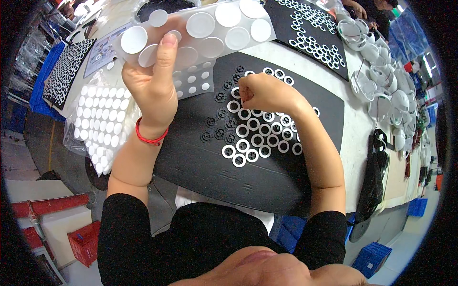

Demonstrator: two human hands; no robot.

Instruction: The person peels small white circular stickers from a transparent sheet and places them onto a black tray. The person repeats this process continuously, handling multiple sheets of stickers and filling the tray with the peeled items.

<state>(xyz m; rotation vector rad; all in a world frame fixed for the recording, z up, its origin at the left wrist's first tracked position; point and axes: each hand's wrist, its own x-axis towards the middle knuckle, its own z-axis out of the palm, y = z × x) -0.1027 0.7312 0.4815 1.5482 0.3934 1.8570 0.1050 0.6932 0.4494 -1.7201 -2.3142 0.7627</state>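
Observation:
My left hand (155, 93), with a red cord at the wrist, is closed on a translucent sheet (217, 28) bearing large white round stickers. Its thumb presses on the sheet's front, and the sheet is raised above the table. My right hand (260, 91) hovers over a black board (191, 159), fingers curled together; whatever they may pinch is hidden. Under and beside it lie several white rings (233, 160) with black centres. Bare black openwork discs (220, 97) sit to their left. A sheet of smaller white dots (193, 78) lies partly beneath the held sheet.
Stacked sheets of white round stickers (102, 117) lie at left. Ring-covered black boards stand at far left (62, 78) and far right (334, 43). White bowl-shaped parts (365, 88) crowd the right edge, near a black plastic bag (374, 167). Another person's hand (355, 8) shows at the back.

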